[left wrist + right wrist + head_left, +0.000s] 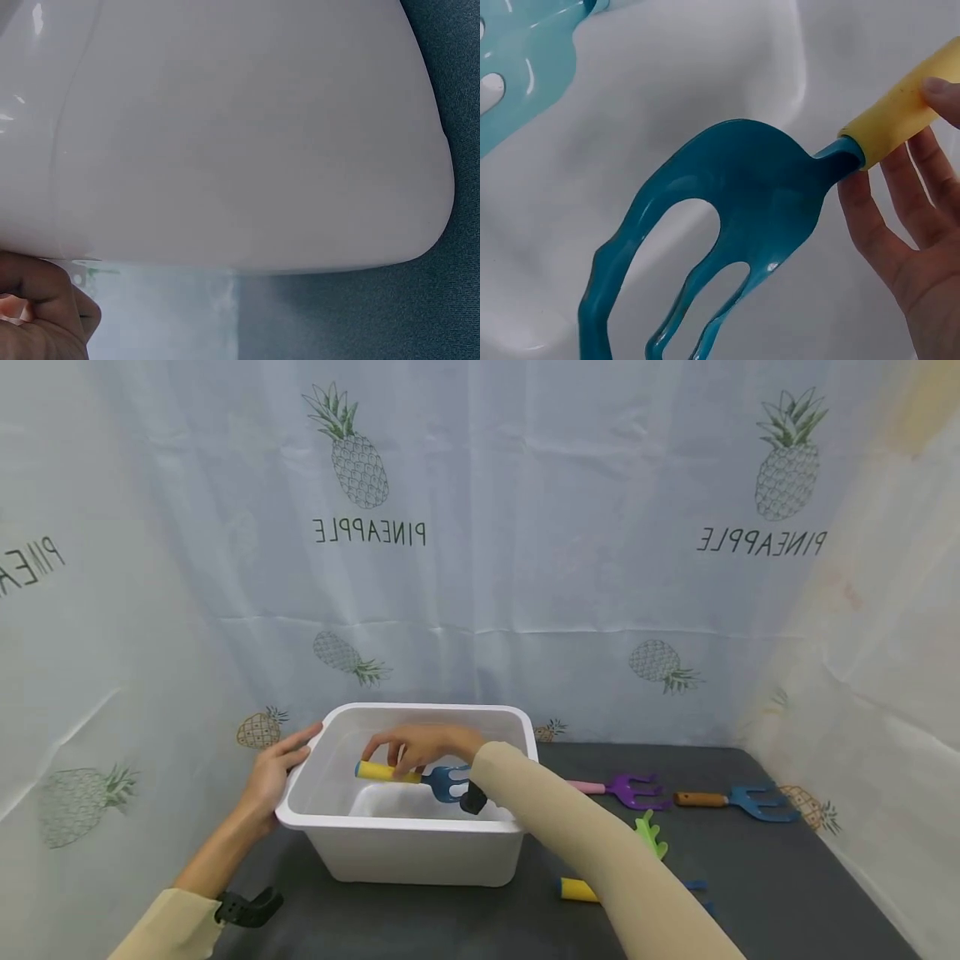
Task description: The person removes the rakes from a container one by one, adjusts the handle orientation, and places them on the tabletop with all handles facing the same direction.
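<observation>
Across the back hangs the pineapple-print curtain (525,577), and below it spreads the dark tabletop (795,893), with the white bin (405,825) standing upright on it. Here's the left hand (268,777), at the bin's left side, fingers bent and gripping the rim. And over the bin's interior comes the right hand (431,745), thumb on top, fingers curled beneath, clamped around the yellow handle (900,112) of the blue hand fork (750,180)! That fork sits within the bin's walls, tines towards the right side; whether it touches the floor, I can't tell. Near it inside, a lighter blue tool (532,67) shows partly. Out right of the bin lie a brown-handled fork (757,802), a purple fork (626,789) and, smallest in sight, a green tool (651,835).
</observation>
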`<state>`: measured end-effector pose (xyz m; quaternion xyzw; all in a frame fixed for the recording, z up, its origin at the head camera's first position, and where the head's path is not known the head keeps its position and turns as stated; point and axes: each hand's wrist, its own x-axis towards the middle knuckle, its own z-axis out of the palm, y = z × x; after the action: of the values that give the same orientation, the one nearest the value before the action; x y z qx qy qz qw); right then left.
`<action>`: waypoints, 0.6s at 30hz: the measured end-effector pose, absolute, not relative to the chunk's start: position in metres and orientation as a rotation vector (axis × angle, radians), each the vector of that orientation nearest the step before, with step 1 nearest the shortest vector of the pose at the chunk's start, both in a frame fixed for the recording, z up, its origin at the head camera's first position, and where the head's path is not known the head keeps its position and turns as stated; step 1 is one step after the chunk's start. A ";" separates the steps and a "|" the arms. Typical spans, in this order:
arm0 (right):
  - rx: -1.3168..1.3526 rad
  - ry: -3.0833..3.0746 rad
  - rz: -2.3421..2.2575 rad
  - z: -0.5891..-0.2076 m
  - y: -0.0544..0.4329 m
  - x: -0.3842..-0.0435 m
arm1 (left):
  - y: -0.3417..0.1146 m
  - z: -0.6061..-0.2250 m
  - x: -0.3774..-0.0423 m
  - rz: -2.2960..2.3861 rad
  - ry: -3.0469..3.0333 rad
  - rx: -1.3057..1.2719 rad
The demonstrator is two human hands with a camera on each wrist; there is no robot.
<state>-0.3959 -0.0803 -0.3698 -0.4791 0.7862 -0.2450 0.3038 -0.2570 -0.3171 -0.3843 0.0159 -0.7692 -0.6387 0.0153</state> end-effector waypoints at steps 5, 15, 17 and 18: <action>-1.299 2.073 -0.648 -0.366 -0.080 -0.398 | -0.317 -0.384 -0.261 -1.992 -2.382 0.071; -1.299 2.077 -0.645 -0.355 -0.074 -0.396 | -0.316 -0.384 -0.260 -1.978 -2.383 0.082; -1.308 2.065 -0.653 -0.353 -0.074 -0.396 | -0.316 -0.384 -0.259 -1.981 -2.385 0.082; -1.312 2.060 -0.657 -0.352 -0.075 -0.396 | -0.317 -0.385 -0.259 -1.982 -2.385 0.084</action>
<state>-0.3959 -0.0747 -0.3522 -0.4945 0.7767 -0.2477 0.3015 -0.2587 -0.3168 -0.3846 0.0270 -0.7688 -0.6387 0.0196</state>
